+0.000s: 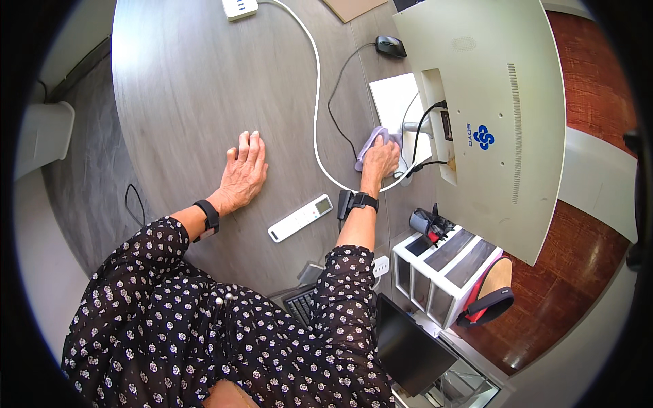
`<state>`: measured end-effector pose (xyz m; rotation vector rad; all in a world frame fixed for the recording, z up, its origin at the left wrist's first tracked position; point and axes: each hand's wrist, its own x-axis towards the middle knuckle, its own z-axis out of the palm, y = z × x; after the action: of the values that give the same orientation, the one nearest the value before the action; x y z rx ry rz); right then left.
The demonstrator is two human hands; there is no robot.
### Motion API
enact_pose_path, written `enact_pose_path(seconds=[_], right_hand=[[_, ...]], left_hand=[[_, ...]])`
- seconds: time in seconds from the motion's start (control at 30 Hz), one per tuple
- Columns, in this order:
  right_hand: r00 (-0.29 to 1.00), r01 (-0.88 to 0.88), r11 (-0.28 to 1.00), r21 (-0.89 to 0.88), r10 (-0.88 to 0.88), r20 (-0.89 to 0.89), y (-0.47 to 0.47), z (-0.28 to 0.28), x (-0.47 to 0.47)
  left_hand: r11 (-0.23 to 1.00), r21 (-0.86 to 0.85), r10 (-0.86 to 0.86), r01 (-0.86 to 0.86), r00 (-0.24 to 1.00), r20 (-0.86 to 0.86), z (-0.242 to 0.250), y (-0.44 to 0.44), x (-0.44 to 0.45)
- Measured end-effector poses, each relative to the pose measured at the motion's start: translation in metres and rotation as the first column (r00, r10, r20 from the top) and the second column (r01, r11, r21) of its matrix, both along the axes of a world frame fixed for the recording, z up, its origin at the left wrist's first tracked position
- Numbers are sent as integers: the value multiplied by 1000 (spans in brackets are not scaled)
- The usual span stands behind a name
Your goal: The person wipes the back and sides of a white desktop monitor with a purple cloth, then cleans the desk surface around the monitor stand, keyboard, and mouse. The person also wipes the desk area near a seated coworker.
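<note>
My right hand (pixel 380 158) presses a purple cloth (pixel 368 148) against the white base (pixel 395 97) of a monitor (pixel 490 92) seen from behind. Black cables and a white cable (pixel 317 86) run close by that hand. My left hand (pixel 245 171) lies flat on the grey wood-look desk (pixel 204 92), holding nothing, its fingers pointing away from me. Between my forearms rests a white remote control (pixel 300 218). A black computer mouse (pixel 391 46) sits beyond the base, its cord curving back toward my right wrist.
A white power strip (pixel 240 7) stands at the far edge of view. To the right are a white drawer organizer (pixel 433 275), a pen holder (pixel 422 221) and a dark screen (pixel 410 344). A keyboard (pixel 300 306) is partly under my right sleeve. Red-brown flooring or wood (pixel 586 255) shows farther right.
</note>
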<state>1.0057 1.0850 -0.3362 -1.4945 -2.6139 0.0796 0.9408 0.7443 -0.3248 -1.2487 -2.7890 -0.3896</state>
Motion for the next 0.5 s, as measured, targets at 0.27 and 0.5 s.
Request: enact_pose_path(seconds=[0.27,0.5], right_hand=[[900,-112,994,-19,93,-425,40,-14,-2],[881,-348,937,23,335,-333,-1,-8,-35]], left_hand=[[1000,-24,-12,12,1000,27,-1,0,3],[999,-38,-6,6,1000,17,1,0,6]])
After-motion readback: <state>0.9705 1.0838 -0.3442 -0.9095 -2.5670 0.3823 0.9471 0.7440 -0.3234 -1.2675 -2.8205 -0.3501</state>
